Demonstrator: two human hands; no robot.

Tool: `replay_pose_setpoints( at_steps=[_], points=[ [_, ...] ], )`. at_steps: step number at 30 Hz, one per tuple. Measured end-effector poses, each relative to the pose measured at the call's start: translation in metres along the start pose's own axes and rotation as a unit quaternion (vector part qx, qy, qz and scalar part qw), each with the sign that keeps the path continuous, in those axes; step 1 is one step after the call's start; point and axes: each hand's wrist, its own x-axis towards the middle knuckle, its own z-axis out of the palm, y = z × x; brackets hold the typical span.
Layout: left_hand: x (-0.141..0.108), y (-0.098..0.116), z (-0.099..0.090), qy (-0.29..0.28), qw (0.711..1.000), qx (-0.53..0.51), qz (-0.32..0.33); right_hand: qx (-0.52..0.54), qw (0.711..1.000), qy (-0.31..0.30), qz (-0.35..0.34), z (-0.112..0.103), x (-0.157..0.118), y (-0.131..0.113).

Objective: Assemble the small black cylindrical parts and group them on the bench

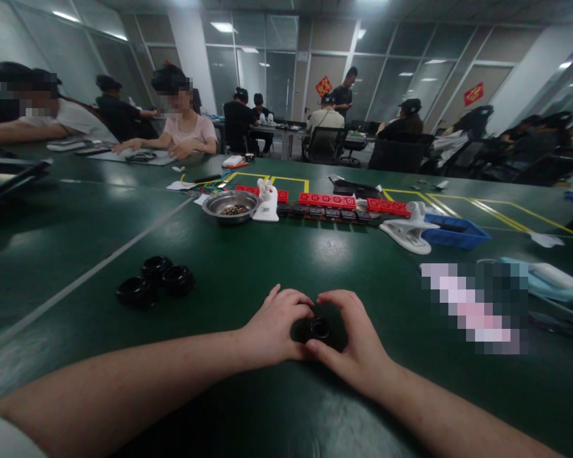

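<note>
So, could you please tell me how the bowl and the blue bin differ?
The bowl is round, while the bin is long and straight-sided. The bowl is silvery, the bin blue. The bowl sits further left than the bin. Both are open-topped and on the table.

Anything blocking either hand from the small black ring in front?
Nothing visible does. The left hand and right hand curve around the small black ring from either side. The three larger black rings sit well off to the left. Can't tell whether fingertips touch it.
</note>
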Motion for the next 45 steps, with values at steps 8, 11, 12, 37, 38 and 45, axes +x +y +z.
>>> replay_pose_setpoints(
  at_steps=[8,11,12,37,38,45],
  points=[
    [0.0,0.002,0.0,0.005,1.0,0.004,0.006,0.085,0.993,-0.04,-0.064,-0.005,-0.001,-0.003],
    [-0.001,0.002,-0.001,0.003,1.0,0.004,0.0,0.064,0.997,-0.011,-0.046,-0.005,-0.002,-0.002],
    [-0.001,0.002,-0.001,0.001,1.0,0.003,-0.001,0.05,0.998,0.004,-0.032,-0.004,-0.002,-0.002],
    [-0.001,0.002,-0.007,-0.04,0.999,-0.006,0.015,0.063,0.998,-0.012,0.008,-0.003,-0.002,-0.002],
    [-0.001,0.001,-0.007,-0.043,0.999,-0.005,0.017,0.075,0.997,-0.019,0.0,-0.003,-0.002,-0.002],
    [0.0,-0.004,-0.002,-0.005,1.0,-0.015,0.003,0.038,0.999,0.008,-0.019,-0.003,-0.001,-0.004]
  ],
)
